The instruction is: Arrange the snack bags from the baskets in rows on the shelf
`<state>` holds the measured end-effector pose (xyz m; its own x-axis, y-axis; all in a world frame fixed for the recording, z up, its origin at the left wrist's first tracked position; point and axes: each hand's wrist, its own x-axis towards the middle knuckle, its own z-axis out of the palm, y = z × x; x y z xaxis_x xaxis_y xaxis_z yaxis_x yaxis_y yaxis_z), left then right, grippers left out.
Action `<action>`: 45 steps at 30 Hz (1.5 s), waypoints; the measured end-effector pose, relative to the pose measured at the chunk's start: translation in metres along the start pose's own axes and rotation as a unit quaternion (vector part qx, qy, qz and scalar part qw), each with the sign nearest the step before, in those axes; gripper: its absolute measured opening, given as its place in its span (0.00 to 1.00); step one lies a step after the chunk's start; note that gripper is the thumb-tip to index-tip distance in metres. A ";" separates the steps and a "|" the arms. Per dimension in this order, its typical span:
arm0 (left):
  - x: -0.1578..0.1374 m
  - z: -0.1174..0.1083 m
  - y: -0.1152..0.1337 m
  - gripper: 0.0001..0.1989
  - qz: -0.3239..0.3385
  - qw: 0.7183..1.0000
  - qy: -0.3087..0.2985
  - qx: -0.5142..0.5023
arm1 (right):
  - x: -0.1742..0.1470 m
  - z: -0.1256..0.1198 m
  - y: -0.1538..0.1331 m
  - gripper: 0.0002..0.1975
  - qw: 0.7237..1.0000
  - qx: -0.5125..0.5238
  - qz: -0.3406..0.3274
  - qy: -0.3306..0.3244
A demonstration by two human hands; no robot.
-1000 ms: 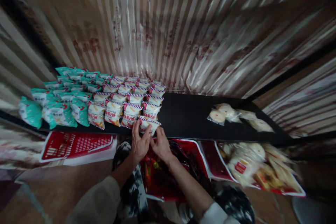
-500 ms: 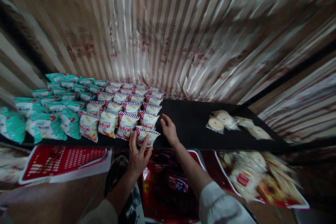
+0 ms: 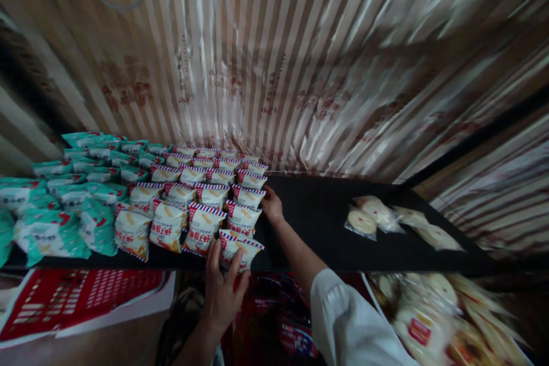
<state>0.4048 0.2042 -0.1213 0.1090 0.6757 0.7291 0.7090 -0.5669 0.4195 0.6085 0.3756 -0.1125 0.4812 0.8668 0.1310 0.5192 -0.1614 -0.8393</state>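
My left hand (image 3: 223, 291) is at the shelf's front edge, its fingers spread around the lower part of a white snack bag (image 3: 241, 247) with a red-and-blue striped top seal. That bag leans at the front of the rightmost row. Farther back, my right hand (image 3: 273, 207) touches the right side of a similar bag (image 3: 249, 197) in the same row, its fingertips partly hidden. Several more white snack bags (image 3: 166, 226) stand in rows to the left. Beyond them are rows of teal snack bags (image 3: 98, 226).
The black shelf (image 3: 317, 223) runs along a striped, foil-like wall covering (image 3: 266, 68). Round pale items in clear packets (image 3: 362, 222) lie on its right side. Below are a red basket (image 3: 86, 297), dark red packages (image 3: 295, 331) and a container holding bagged food (image 3: 420, 320).
My right hand has moved back and left, from beside the row to contact with a bag. My left hand stays at the front bag. The view has shifted slightly.
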 end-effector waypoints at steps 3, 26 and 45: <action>-0.002 0.002 -0.001 0.31 -0.008 1.000 -0.002 0.001 | 0.008 0.002 -0.004 0.18 1.000 -0.016 -0.008 -0.004; 0.003 0.001 0.002 0.25 0.009 1.000 -0.008 -0.006 | -0.034 -0.026 -0.023 0.25 0.979 0.201 -0.017 -0.041; 0.004 -0.002 0.001 0.24 0.003 1.000 -0.018 -0.004 | -0.009 -0.016 -0.042 0.24 0.970 0.239 0.039 -0.034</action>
<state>0.4048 0.2058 -0.1170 0.1392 0.6889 0.7114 0.7019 -0.5753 0.4199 0.5936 0.3666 -0.0697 0.4500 0.8923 0.0349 0.0884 -0.0056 -0.9961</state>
